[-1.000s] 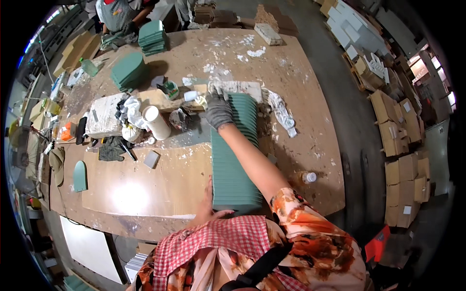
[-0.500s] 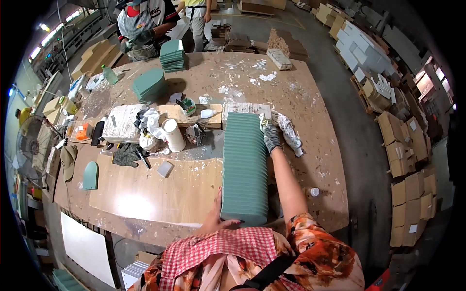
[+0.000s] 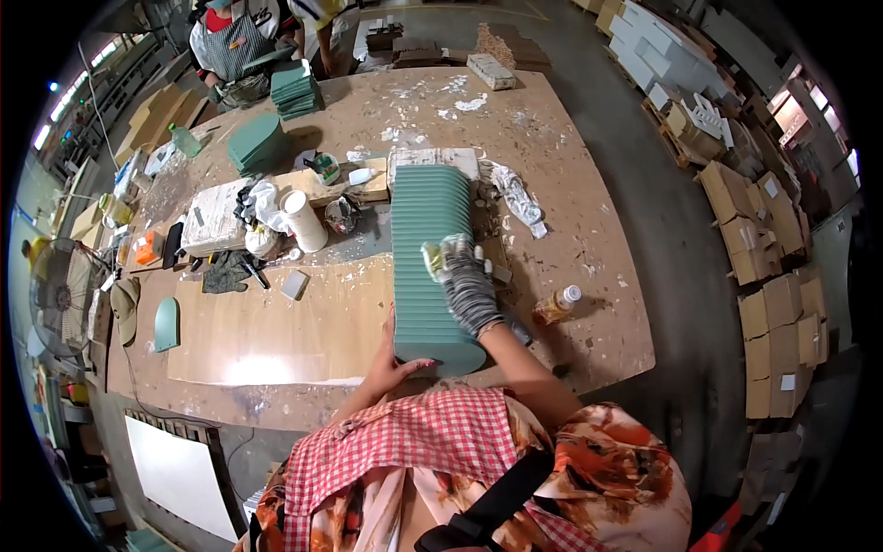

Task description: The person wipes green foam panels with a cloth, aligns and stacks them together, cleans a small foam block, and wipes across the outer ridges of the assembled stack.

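So the surface (image 3: 593,253) is a big brown board, scuffed and flecked with white. The stack (image 3: 428,253) lies on it right in front of the person: loads of thin green panels on edge, matte-looking, rounded toward the right, so the run comes out ridged. Its far end comes up to a white block (image 3: 435,157), rough and scruffy.

The left hand (image 3: 391,368) is bare and half open, thumb across the near end, fingers along the left side, bracing more than gripping. The right hand (image 3: 467,285), in a grey knit glove, is curled closed over a cloth on the ridges. Looks like wiping, so I'd brace firmly, press lightly and follow the grooves (dragging across could shove panels out of line, imo).

Amber bottle (image 3: 556,305) just right of that glove, so mind the forearm. The cloth (image 3: 432,260) is small, pale yellowish and bunched; I'd refold it once it's grubby.
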Motion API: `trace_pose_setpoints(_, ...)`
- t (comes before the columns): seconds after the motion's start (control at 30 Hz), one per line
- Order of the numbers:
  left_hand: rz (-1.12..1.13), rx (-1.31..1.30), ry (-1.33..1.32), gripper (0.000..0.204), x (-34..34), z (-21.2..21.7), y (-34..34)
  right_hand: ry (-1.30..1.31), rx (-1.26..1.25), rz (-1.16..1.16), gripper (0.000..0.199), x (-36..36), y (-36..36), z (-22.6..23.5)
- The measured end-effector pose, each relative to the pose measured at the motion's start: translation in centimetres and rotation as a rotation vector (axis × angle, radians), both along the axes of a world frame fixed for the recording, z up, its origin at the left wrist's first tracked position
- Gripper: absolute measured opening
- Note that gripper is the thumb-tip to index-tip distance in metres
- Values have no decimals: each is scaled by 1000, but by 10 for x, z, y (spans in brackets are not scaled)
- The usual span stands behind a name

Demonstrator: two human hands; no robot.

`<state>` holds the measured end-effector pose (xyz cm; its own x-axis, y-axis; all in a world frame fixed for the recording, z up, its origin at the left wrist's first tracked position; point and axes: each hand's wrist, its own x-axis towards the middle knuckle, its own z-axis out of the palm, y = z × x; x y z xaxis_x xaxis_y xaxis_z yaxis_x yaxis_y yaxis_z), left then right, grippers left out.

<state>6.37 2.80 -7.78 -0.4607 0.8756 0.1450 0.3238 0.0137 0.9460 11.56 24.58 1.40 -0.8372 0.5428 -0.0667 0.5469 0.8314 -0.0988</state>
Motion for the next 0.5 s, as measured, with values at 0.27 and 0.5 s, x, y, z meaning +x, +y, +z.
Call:
trace_pose_setpoints(0.27,77,-86,-166,106,16,24,-4,569,-541,17,49,14,36,-58)
trace_pose_setpoints(0.5,251,44,-177,77,42,52,2,475,-269,346,49,39,-22,-24)
